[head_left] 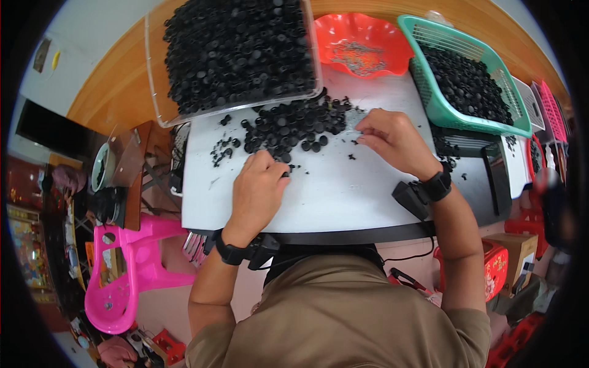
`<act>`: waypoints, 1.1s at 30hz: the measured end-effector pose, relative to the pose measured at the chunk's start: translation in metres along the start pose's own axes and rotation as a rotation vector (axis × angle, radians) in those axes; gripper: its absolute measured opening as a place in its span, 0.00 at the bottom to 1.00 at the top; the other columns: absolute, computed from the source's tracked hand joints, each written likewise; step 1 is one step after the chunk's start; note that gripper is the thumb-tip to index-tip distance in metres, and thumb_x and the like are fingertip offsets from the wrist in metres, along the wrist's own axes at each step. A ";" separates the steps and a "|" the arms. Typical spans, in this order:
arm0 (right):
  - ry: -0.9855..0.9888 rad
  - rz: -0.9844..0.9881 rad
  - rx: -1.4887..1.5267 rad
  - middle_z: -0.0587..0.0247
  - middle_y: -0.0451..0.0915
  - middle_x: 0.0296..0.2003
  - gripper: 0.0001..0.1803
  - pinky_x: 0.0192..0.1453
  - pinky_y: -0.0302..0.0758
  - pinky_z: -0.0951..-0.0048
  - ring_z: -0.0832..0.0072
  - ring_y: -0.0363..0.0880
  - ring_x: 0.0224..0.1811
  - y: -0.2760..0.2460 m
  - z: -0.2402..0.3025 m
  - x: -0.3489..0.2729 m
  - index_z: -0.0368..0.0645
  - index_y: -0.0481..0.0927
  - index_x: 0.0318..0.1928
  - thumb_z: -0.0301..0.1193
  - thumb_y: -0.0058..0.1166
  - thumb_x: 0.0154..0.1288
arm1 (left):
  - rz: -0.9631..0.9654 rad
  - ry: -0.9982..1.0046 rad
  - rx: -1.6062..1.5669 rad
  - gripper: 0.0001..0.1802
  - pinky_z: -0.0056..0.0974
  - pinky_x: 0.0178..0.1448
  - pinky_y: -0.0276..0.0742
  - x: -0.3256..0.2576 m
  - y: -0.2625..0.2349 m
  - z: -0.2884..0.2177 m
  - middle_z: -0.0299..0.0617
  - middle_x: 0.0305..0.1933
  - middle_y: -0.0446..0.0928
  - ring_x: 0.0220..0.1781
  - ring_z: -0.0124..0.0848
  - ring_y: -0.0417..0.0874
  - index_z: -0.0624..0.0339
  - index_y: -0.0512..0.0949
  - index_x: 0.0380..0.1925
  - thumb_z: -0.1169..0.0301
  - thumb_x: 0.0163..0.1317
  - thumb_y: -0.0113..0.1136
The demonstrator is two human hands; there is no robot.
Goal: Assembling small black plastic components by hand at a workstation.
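A heap of small round black plastic caps (pixel 294 126) lies on the white tabletop (pixel 331 202). At the heap's near edge my left hand (pixel 254 190) is closed, its thumb and fingers pinching a small black part (pixel 285 174), mostly covered by the fingers. My right hand (pixel 396 141) is just right of the heap, thumb and fingertips drawn together beside a little scatter of thin metal pins (pixel 354 118). What it holds, if anything, is too small to make out. Tiny black pieces (pixel 222 151) are strewn left of the heap.
Behind the heap stands a clear bin (pixel 236 109) full of black caps. A red wavy-edged bowl (pixel 392 52) holds metal pins. To the right, a green basket (pixel 442 116) with more black parts rests over a black tray (pixel 469 144). A pink plastic stool (pixel 126 285) is at left.
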State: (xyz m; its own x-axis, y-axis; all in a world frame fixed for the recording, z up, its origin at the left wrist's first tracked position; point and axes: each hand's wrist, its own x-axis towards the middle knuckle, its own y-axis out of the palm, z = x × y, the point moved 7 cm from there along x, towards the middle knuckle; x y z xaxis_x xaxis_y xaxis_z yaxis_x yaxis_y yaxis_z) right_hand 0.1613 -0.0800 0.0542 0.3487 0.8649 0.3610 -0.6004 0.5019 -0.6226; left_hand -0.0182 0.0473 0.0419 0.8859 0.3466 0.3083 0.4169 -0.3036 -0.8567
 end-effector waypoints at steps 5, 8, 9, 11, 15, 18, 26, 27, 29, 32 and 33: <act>0.121 0.065 -0.024 0.51 0.78 0.25 0.03 0.33 0.73 0.66 0.58 0.76 0.27 -0.014 -0.019 0.003 0.34 0.77 0.27 0.19 0.52 0.49 | -0.035 0.038 -0.050 0.08 0.35 0.34 0.70 -0.001 -0.005 -0.001 0.42 0.27 0.71 0.30 0.35 0.75 0.64 0.78 0.28 0.81 0.45 0.63; 0.001 0.183 -0.151 0.52 0.78 0.26 0.04 0.34 0.73 0.65 0.57 0.76 0.28 -0.011 -0.022 0.001 0.35 0.78 0.28 0.19 0.53 0.48 | 0.101 -0.219 -0.462 0.06 0.27 0.33 0.68 0.004 0.003 0.005 0.35 0.28 0.72 0.30 0.23 0.74 0.65 0.77 0.28 0.83 0.48 0.61; 0.006 0.182 -0.159 0.52 0.78 0.26 0.04 0.34 0.73 0.65 0.57 0.76 0.28 -0.008 -0.025 -0.001 0.35 0.78 0.28 0.19 0.53 0.48 | 0.144 -0.244 -0.640 0.06 0.24 0.34 0.67 0.007 0.009 0.003 0.33 0.29 0.73 0.31 0.20 0.73 0.65 0.77 0.29 0.83 0.49 0.60; -0.143 0.168 -0.145 0.54 0.78 0.27 0.08 0.33 0.73 0.67 0.59 0.77 0.28 0.000 -0.016 -0.001 0.35 0.78 0.30 0.18 0.59 0.45 | 0.206 -0.236 -0.857 0.08 0.23 0.34 0.68 0.016 0.019 -0.003 0.32 0.31 0.74 0.32 0.17 0.73 0.64 0.76 0.33 0.82 0.52 0.59; -0.127 0.125 -0.215 0.55 0.77 0.27 0.09 0.33 0.73 0.67 0.59 0.77 0.29 -0.003 -0.013 0.001 0.36 0.79 0.31 0.18 0.60 0.44 | 0.264 -0.325 -1.130 0.08 0.24 0.34 0.69 0.031 0.044 -0.017 0.34 0.31 0.75 0.31 0.19 0.73 0.64 0.77 0.34 0.80 0.53 0.59; -0.042 0.102 -0.237 0.56 0.76 0.27 0.10 0.32 0.73 0.67 0.60 0.77 0.29 -0.007 -0.022 0.003 0.38 0.80 0.32 0.18 0.60 0.44 | 0.326 -0.361 -1.333 0.09 0.24 0.34 0.69 0.040 0.064 -0.024 0.36 0.32 0.76 0.31 0.20 0.74 0.65 0.77 0.37 0.79 0.55 0.58; -0.149 0.107 -0.466 0.62 0.73 0.27 0.10 0.29 0.71 0.65 0.64 0.76 0.26 0.013 -0.016 0.011 0.45 0.82 0.33 0.25 0.62 0.45 | 0.296 -0.401 -1.483 0.10 0.25 0.37 0.70 0.041 0.081 -0.013 0.40 0.34 0.77 0.32 0.22 0.74 0.67 0.76 0.43 0.77 0.61 0.54; -0.146 0.106 -0.462 0.62 0.73 0.27 0.10 0.29 0.71 0.65 0.64 0.76 0.26 0.012 -0.016 0.011 0.45 0.82 0.33 0.25 0.62 0.45 | 0.302 -0.403 -1.512 0.11 0.26 0.37 0.70 0.042 0.080 -0.013 0.40 0.35 0.77 0.32 0.22 0.74 0.67 0.76 0.44 0.77 0.62 0.54; -0.211 0.086 -0.430 0.62 0.73 0.27 0.10 0.28 0.71 0.65 0.64 0.76 0.26 0.012 -0.009 0.012 0.45 0.81 0.31 0.25 0.62 0.44 | 0.308 -0.410 -1.548 0.11 0.26 0.37 0.70 0.042 0.082 -0.012 0.41 0.36 0.77 0.32 0.22 0.74 0.68 0.76 0.44 0.77 0.62 0.54; -0.234 0.123 -0.490 0.63 0.73 0.26 0.08 0.27 0.71 0.66 0.65 0.76 0.26 0.019 -0.008 0.012 0.45 0.81 0.29 0.27 0.62 0.45 | 0.310 -0.411 -1.605 0.12 0.26 0.38 0.71 0.042 0.082 -0.012 0.41 0.37 0.77 0.33 0.22 0.74 0.68 0.75 0.45 0.76 0.62 0.53; -0.231 0.120 -0.487 0.63 0.73 0.26 0.08 0.27 0.71 0.66 0.65 0.76 0.26 0.020 -0.008 0.013 0.45 0.81 0.29 0.27 0.62 0.45 | 0.307 -0.407 -1.625 0.12 0.26 0.38 0.71 0.042 0.081 -0.012 0.42 0.37 0.77 0.33 0.22 0.74 0.68 0.75 0.46 0.77 0.63 0.53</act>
State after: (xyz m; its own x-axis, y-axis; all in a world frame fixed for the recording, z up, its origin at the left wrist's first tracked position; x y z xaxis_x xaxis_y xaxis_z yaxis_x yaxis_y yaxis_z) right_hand 0.1595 -0.0589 0.0403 0.0981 0.9213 0.3763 -0.2043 0.3887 -0.8984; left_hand 0.0555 0.0264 -0.0098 0.9696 0.2162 -0.1149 0.2446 -0.8345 0.4937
